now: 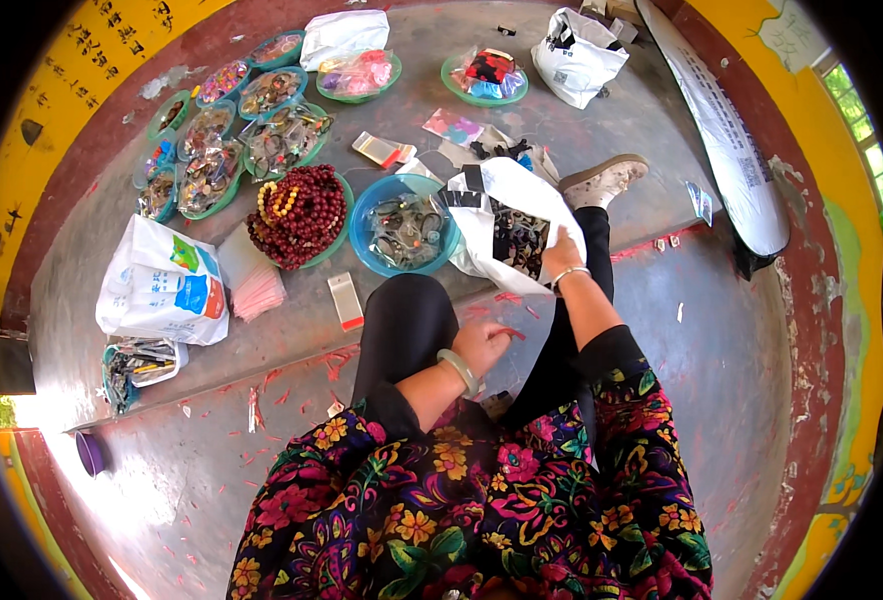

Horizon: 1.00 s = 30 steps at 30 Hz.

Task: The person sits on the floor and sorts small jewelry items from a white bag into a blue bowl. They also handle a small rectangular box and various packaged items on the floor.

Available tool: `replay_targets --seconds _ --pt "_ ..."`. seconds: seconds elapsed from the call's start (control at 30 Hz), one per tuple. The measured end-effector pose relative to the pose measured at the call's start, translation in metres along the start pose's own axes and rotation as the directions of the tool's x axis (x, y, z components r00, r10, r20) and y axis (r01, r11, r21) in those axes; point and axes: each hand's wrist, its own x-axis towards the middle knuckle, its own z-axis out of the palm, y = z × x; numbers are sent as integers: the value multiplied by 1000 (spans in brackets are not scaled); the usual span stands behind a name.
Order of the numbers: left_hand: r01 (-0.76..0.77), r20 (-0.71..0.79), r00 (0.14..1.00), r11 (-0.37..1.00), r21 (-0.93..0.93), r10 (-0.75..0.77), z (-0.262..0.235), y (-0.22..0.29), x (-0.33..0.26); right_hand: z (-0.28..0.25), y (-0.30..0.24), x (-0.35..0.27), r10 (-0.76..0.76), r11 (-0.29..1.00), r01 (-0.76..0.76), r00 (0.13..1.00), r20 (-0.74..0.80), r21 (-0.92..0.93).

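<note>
My left hand (pixel 482 347), a pale bangle at its wrist, is closed over my lap between my legs. A thin red strip (pixel 512 333) sticks out at its fingertips. Farther right, my right hand (pixel 564 254) is at the mouth of a white plastic bag (pixel 518 180), its fingers bent over the bag's right rim and partly hidden. Inside the bag lie many small dark pieces (pixel 518 238) with lighter specks. Touching the bag's left side is a blue basin (pixel 364 225) holding small items in clear wrapping.
Dark red beads (pixel 307 222) heap in a green basin. Several filled basins (pixel 272 90) stand behind, at far left. A printed white bag (pixel 152 280) stands left, beside pink sheets (pixel 258 294). A long white wrapped bundle (pixel 727 130) lies right. Red scraps litter the step.
</note>
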Motion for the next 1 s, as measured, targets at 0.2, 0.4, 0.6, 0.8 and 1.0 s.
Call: replay_targets --seconds 0.2,0.4,0.6,0.8,1.0 --pt "8 22 1000 994 -112 -5 -1 6 4 -7 8 4 -42 997 58 948 -315 41" --pt "36 62 998 983 -180 -25 0 12 3 17 6 43 -333 918 362 925 182 -161" --pt "66 79 995 988 -138 -55 0 11 4 63 1 86 -80 997 73 948 309 35" --pt "131 120 985 987 -89 -120 0 13 5 99 0 101 39 992 -66 971 237 104" --pt "139 118 984 989 -46 -133 0 16 9 75 -7 101 119 974 -179 926 358 140"
